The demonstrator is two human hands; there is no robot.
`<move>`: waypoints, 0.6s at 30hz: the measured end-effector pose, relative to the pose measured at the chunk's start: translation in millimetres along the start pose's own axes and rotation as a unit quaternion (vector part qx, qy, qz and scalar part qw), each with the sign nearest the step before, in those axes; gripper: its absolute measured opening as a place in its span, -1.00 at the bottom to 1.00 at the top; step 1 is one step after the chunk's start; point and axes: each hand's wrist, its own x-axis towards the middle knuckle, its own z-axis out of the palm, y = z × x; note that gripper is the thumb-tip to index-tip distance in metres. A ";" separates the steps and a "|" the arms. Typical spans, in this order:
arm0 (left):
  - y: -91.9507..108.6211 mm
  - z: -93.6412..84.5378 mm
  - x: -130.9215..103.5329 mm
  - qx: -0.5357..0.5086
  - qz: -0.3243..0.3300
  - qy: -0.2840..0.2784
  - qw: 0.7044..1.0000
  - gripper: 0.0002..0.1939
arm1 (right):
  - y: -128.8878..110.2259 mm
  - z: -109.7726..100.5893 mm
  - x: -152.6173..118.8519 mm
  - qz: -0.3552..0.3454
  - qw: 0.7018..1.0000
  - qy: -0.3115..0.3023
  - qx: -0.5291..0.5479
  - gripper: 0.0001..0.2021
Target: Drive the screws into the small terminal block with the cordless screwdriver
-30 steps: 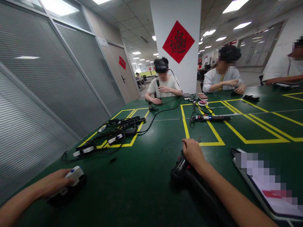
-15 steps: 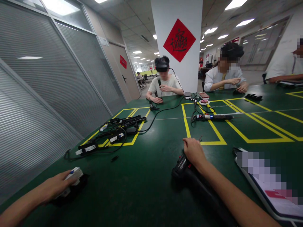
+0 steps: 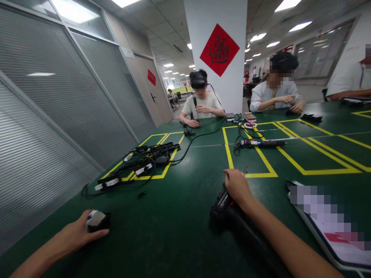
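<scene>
Remotely, my L hand [image 3: 79,232] is clamped round the block [image 3: 97,220], well left of the tool [image 3: 222,206]; R hand [image 3: 237,186]'s atop the tool, can't tell if gripping, so I'd pinch evenly w/ light pressure.

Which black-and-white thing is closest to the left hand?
The black-and-white thing cupped by the left hand; the others lie farther away, around the yellow tape.

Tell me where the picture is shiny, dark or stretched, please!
Head view: a big ceiling light glares white at top left; head view: the glass wall shows a pale light streak and slants, probably from the wide lens; head view: the black tool nearly melts into the dark near tabletop.
</scene>
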 end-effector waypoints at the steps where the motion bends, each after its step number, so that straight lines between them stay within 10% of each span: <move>1: 1.0 0.1 -1.2 -0.018 0.011 -0.015 1.000 -0.16 | -0.1 -0.2 0.2 0.001 1.000 -0.001 0.000 -0.83; 18: 83.6 -42.8 -13.0 -0.061 0.066 -0.047 0.995 -0.09 | -2.5 -3.4 1.2 0.023 0.999 -0.036 0.024 -0.80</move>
